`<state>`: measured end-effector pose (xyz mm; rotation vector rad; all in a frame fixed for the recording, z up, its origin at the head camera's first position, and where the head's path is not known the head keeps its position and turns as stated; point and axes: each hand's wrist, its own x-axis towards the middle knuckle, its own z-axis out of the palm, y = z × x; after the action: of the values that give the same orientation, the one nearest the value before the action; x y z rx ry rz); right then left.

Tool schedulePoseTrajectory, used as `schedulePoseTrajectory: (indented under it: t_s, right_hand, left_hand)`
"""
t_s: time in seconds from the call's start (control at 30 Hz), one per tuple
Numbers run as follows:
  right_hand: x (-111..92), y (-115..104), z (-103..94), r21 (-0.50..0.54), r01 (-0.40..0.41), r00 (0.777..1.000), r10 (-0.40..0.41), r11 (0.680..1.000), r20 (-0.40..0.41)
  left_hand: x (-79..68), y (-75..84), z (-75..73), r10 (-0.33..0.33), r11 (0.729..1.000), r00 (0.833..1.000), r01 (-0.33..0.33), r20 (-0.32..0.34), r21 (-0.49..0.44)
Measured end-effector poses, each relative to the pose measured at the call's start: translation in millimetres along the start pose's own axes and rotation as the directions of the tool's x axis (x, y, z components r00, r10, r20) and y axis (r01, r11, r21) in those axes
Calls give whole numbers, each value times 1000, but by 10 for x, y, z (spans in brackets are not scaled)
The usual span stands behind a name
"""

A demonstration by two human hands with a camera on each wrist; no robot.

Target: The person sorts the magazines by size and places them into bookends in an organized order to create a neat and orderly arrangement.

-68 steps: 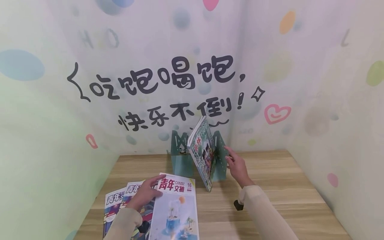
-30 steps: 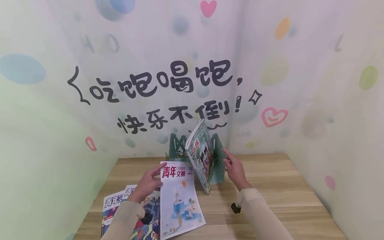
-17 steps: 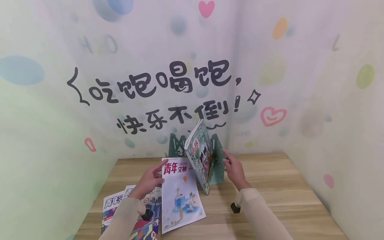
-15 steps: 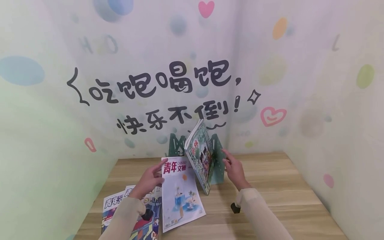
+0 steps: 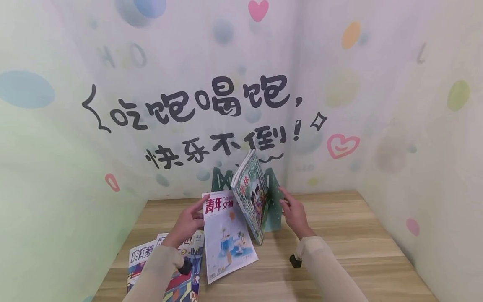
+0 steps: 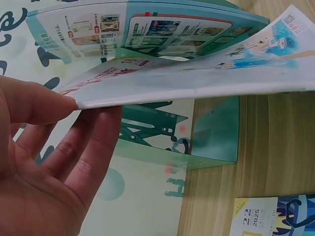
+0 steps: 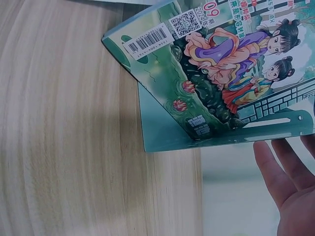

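Note:
My left hand (image 5: 188, 222) pinches a white magazine (image 5: 226, 247) near the top of its left edge, thumb on the cover and fingers beneath in the left wrist view. The magazine is tilted, its top overlapping the green metal bookend (image 5: 218, 180) at the back. An illustrated green magazine (image 5: 253, 197) stands slanted in the bookend, right beside the white one. On the right, my right hand (image 5: 296, 214) touches the bookend's side panel (image 5: 276, 205) with extended fingertips; the right wrist view shows the fingers (image 7: 270, 167) at the panel's edge.
Two more magazines lie at the front left of the wooden table (image 5: 339, 243): a blue patterned one (image 5: 188, 268) and a purple one (image 5: 137, 264), partly behind my left sleeve (image 5: 154, 272). A printed wall (image 5: 188, 63) closes off the back.
My left hand has lifted the white magazine off the front pile and carried it forward and to the right, towards the bookend. The right hand has stayed at the bookend's side.

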<state>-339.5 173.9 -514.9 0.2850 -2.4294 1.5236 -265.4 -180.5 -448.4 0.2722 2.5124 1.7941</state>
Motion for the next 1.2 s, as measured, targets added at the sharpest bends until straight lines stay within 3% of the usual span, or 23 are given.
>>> schedulePoseTrajectory:
  t_s: [0.23,0.47,1.2]
  right_hand:
    - [4,-26,7,2,-21,1000,21,1000,-1]
    - [-1,-38,5,1,-26,1000,26,1000,2]
    - [-7,-39,12,-39,-24,1000,24,999,-2]
  left_hand:
    - [49,-2,-8,-6,998,1000,7,-16,56]
    - [77,29,-9,-21,999,1000,22,-16,43]
    - [120,14,58,22,998,990,-15,-142,54]
